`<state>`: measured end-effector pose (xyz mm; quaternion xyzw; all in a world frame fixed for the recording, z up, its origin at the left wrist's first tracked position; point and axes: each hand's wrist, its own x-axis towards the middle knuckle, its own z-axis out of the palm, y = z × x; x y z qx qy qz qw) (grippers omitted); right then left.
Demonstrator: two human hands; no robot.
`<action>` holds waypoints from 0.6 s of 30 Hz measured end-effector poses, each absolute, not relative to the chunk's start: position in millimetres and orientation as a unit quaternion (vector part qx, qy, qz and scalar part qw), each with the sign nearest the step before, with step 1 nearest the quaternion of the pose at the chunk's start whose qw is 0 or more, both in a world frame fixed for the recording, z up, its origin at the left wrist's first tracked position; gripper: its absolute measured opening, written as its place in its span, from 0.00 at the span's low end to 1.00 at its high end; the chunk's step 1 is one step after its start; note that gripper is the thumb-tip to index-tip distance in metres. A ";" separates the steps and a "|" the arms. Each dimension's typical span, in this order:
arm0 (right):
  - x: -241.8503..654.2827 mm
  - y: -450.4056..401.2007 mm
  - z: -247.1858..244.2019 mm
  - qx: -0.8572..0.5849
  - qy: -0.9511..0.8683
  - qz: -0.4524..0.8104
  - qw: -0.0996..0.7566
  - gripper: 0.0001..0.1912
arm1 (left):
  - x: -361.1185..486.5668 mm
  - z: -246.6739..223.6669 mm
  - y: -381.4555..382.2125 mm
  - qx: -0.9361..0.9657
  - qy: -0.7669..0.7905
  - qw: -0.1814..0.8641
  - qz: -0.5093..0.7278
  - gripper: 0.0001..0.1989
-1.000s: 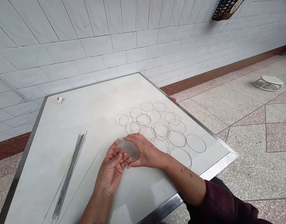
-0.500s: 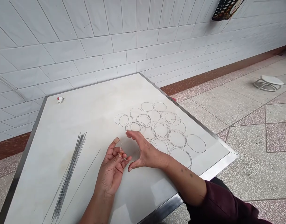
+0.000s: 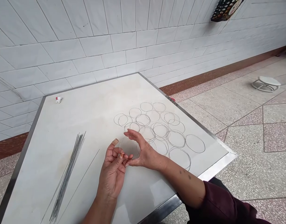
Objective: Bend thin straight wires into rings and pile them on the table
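Note:
My left hand pinches a thin wire ring between thumb and fingers, palm turned up. Curved around the ring's right side is my right hand, its thumb and fingers wide apart, the thumb close to my left fingertips. The ring is thin and partly hidden by the fingers. Several wire rings lie overlapping on the white table to the right and beyond my hands. A bundle of straight wires rests left of my left hand, with a single straight wire beside it.
The white table has a metal edge and stands against a tiled wall. A small red and white object sits near its far left corner. On the floor to the right is a round white stool. A dark patterned item hangs at the top.
My right thumb has moved in closer to my left fingertips, and more of the ring's curve shows between my hands. The view has shifted slightly.

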<state>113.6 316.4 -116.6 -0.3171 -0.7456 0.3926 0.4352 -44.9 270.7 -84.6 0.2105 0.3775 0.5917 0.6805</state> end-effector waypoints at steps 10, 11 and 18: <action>114.0 315.8 -118.6 -0.323 -0.771 0.376 0.400 0.59 | -43.8 -87.4 269.5 0.190 0.387 0.658 0.618 0.22; 114.0 315.7 -118.0 -0.323 -0.773 0.372 0.399 0.58 | -43.8 -87.8 269.6 0.187 0.384 0.658 0.620 0.21; 116.1 317.1 -116.1 -0.338 -0.792 0.330 0.387 0.57 | -45.1 -91.1 269.3 0.169 0.377 0.665 0.622 0.20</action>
